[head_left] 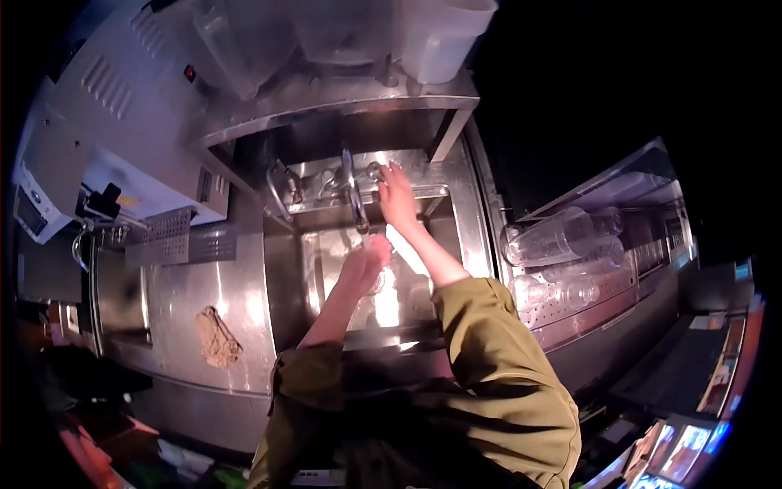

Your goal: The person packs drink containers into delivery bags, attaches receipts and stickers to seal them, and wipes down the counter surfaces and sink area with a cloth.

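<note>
My left hand [368,261] is over the metal sink [287,301], just under the end of the curved tap spout [352,183]. Its fingers are blurred and washed out by the light, so I cannot tell how they are bent or whether they hold anything. My right hand [397,200] reaches past the spout toward the back of the sink. Its fingers are stretched out, with the fingertips at the round tap knob [375,171]. Whether they grip the knob is unclear. Bright glare covers part of the sink's floor.
A crumpled brown cloth [217,337] lies on the steel counter [175,301] at left. Clear plastic containers [562,236] lie on a perforated rack at right. Overhead, a metal shelf [342,106] carries a translucent tub [444,41]. A white machine [138,122] stands at upper left.
</note>
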{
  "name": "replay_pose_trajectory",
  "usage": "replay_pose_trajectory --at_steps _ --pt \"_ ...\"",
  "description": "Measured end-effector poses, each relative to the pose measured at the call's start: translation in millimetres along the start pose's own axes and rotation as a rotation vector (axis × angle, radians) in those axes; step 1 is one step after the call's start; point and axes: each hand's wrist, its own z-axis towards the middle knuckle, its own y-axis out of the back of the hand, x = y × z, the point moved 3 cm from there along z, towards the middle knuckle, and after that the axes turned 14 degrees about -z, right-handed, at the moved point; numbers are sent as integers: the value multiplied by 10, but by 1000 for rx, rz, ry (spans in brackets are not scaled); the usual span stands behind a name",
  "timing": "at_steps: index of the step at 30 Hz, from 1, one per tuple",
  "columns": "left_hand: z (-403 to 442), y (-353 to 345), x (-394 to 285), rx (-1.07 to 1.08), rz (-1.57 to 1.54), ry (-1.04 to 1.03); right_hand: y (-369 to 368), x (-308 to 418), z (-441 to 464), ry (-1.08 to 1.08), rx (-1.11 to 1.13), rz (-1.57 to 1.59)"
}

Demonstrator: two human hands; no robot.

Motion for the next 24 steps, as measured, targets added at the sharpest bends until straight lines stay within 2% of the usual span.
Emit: replay_pose_trajectory --at_steps 1,2,3,4,6,8,9,10,12,14,15,16,18,20,21,22,23,24 --pt "-217 225 -18 -251 593 17 123 83 -244 -119 33 101" --pt "-406 -51 -51 -528 1184 39 173 162 -454 -228 78 212" --pt "-561 -126 -62 -777 1082 -53 -83 60 -781 -553 263 548" --pt "-802 -81 -187 -737 1625 -203 -409 -24 -1174 -891 483 866" --pt "-1438 -72 -560 -906 1874 -476 -702 -6 -1557 -1215 722 1625" --pt "-2088 -315 -954 -1113 2145 -689 -936 -52 -1710 -1296 661 1472" --pt "-2418 -423 -1111 -1373 2420 -737 -1180 -214 -1830 -1433 742 1604" --pt "-2703 -505 -1205 -1637 2680 -775 -1507 -514 -2042 -1324 882 1799" --pt "-3117 -469 -1317 -2106 2618 -763 -1375 -516 -1998 -1196 923 1373" --pt "-3256 -574 -1385 -2248 2213 -308 -1141 -265 -1826 -915 927 1096" --pt "-3422 -505 -1543 -1333 2532 -918 -1002 -93 -1770 -724 936 942" --pt "-3444 -451 -1663 -1298 2113 -884 -927 100 -1786 -507 938 772" --pt "-3753 -57 -1900 -1248 2265 -573 -631 446 -1905 -161 924 494" --pt "-3270 -324 -1296 -1163 1792 -612 -151 623 -2103 2 911 482" --pt "-3025 -487 -966 -1139 1561 -640 119 809 -2144 9 917 550" --pt "-2919 -537 -626 -1093 1509 -578 427 996 -2191 -166 883 850" --pt "-2607 -784 -23 -971 1465 -502 741 1097 -2224 -269 856 986" --pt "-2235 -967 576 -857 1402 -446 1051 1047 -2290 -363 755 981"
